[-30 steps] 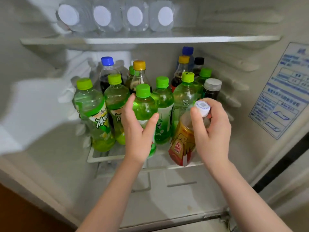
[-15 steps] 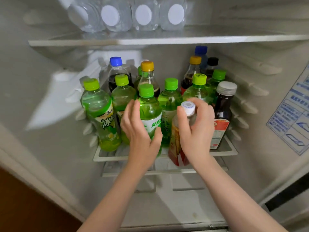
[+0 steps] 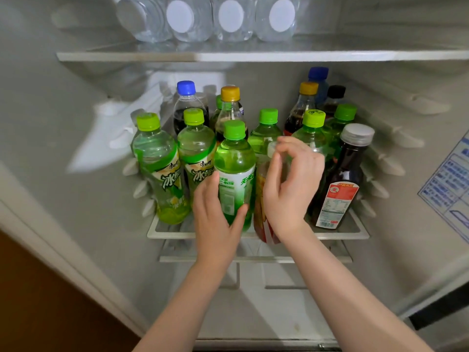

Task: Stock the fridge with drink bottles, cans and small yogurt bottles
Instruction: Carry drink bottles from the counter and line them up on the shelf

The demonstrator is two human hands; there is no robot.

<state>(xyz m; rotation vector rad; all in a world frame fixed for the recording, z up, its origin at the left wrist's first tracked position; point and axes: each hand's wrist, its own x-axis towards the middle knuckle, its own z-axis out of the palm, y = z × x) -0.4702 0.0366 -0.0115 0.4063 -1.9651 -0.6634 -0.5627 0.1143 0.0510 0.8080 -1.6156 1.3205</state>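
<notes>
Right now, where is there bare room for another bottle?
Upper shelf: bare right of the four lying water bottles. Lower shelf: only the corner right of the dark silver-capped bottle; elsewhere packed, with the left hand gripping a green bottle and the right hand a red-labelled bottle.

dim, soft light; bowed edges

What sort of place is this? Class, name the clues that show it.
The inside of a fridge, probably a household one. White shelf, moulded ribs on the side wall, and crowded drink bottles: the left hand grips a green bottle, the right hand an orange-labelled bottle.
</notes>
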